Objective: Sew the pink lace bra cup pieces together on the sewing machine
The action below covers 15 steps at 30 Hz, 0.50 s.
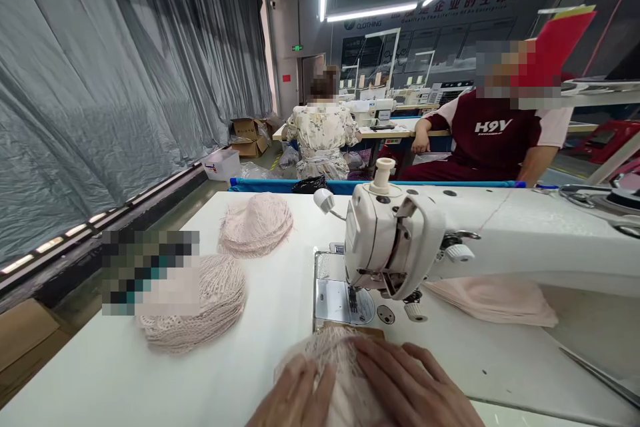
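Observation:
Both my hands lie on a pale pink lace piece [330,347] at the near edge of the white table [280,293], just in front of the sewing machine's needle plate [345,300]. My left hand [295,393] rests flat on its left side, fingers stretched forward. My right hand [405,383] lies flat on its right side, fingers spread and pointing left toward the needle. The white sewing machine head [395,240] stands right behind them.
Two stacks of pink lace pieces lie on the table's left, one near [210,307] and one farther back [255,223]. A folded pink stack [495,300] sits behind the machine arm. Two people sit at workstations beyond. Cardboard boxes [250,137] stand by the grey curtain.

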Each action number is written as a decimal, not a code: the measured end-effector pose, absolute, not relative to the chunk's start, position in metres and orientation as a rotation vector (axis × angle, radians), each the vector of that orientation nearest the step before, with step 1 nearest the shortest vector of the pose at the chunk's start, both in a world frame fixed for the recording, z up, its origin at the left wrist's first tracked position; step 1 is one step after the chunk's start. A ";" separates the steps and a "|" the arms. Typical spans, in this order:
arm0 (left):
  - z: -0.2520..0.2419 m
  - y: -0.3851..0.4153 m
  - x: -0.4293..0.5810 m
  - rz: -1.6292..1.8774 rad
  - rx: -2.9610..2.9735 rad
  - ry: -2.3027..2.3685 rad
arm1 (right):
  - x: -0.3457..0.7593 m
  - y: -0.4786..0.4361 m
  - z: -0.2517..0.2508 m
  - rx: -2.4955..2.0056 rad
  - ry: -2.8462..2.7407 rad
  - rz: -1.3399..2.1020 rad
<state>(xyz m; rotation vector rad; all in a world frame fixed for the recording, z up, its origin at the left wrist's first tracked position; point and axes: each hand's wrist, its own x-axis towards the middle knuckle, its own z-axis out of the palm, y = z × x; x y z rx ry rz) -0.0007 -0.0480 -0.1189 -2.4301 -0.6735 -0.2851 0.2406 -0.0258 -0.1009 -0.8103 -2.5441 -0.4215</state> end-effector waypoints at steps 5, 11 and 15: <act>-0.089 -0.021 0.017 -0.312 -2.600 -0.717 | 0.249 0.002 -0.097 -0.998 -2.461 -0.420; -0.082 -0.001 0.030 -0.298 -2.753 -0.848 | 0.250 0.002 -0.101 -0.944 -2.446 -0.338; -0.084 0.019 0.036 -0.358 -2.780 -0.849 | 0.246 0.013 -0.094 -0.911 -2.390 -0.430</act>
